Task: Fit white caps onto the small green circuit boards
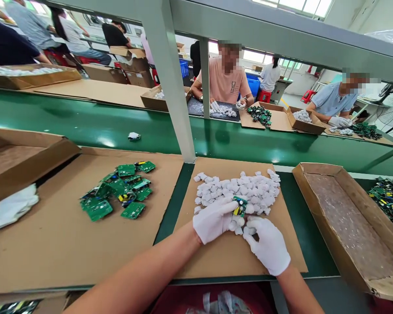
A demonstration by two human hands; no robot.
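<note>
My left hand (213,218), in a white glove, holds a small green circuit board (240,206) with yellow and dark parts between thumb and fingers. Just right of it, my right hand (269,244), also gloved, is closed with fingertips together at the near edge of the white lumps; whatever it pinches is too small to make out. The pile of small white lumps (239,189) spreads over a cardboard sheet (212,264) beyond both hands. On the left, a heap of green circuit boards (119,189) lies on another cardboard sheet (52,248).
An open cardboard box (356,226) stands at the right, with more boards (389,200) beyond. At the left are another box (22,152) and a white glove (11,208). A metal post (180,87) rises before the green conveyor (111,128). People sit across it.
</note>
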